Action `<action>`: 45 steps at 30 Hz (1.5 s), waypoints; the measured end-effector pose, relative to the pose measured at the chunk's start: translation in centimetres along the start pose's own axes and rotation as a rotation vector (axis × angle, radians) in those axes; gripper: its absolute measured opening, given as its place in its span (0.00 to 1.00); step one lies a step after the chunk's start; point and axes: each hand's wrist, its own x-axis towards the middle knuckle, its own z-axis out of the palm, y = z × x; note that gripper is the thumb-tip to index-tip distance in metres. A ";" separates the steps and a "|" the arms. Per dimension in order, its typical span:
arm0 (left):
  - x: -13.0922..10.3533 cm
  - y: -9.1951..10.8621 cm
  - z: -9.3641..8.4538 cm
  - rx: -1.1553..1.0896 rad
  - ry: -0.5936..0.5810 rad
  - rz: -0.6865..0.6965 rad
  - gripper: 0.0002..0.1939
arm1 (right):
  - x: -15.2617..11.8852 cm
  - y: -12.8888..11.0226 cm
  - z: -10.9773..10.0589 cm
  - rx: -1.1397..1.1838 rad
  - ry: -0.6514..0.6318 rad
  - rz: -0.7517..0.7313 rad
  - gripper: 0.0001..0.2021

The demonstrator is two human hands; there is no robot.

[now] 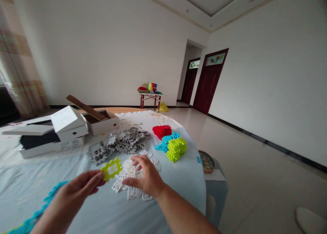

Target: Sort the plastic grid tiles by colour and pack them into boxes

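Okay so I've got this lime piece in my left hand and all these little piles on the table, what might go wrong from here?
The lime piece is pinched at one end by your left hand, so it could tilt or slip if pushed.
Your right hand is over loose white pieces; a careless sweep might scatter them.
The lime pile crowds the blue pile, so a nudge could mix them.

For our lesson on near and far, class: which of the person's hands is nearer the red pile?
Right. The right hand is over the white pieces, short of the red pile; the left hand is farther off to its left, holding a green piece.
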 end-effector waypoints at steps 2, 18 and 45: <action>-0.9 0.4 1.2 -0.201 -0.132 -0.104 0.31 | -0.1 -0.7 0.5 0.011 -0.023 -0.035 0.34; -2.1 -0.7 3.7 -0.391 -0.271 -0.221 0.22 | -0.4 -0.8 0.7 -0.205 -0.059 -0.092 0.30; 0.9 1.0 -6.6 -0.409 0.245 0.025 0.24 | 2.0 4.9 -11.6 -1.073 0.221 0.067 0.16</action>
